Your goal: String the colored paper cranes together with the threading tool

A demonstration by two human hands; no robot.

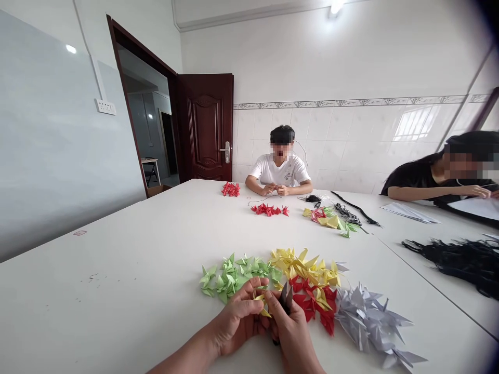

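My left hand [236,319] pinches a small yellow folded-paper crane [265,310] between thumb and fingers. Right beside it, my right hand [291,328] is closed around a pair of dark scissors [287,296]. Their blades point up past the fingers, slightly apart, while most of the handles are hidden in the palm. My right fingertips meet the yellow crane too. Just beyond my hands lie piles of paper cranes: green [230,275], yellow [302,265], red [307,304] and, to the right, pale grey-white [366,314].
Across the white table [128,301] a person in a white shirt [281,171] handles something small near red cranes [268,209]. Mixed cranes [331,222] lie closer in. At right are black cords [456,259], white sheets [409,212] and another person in black [413,174].
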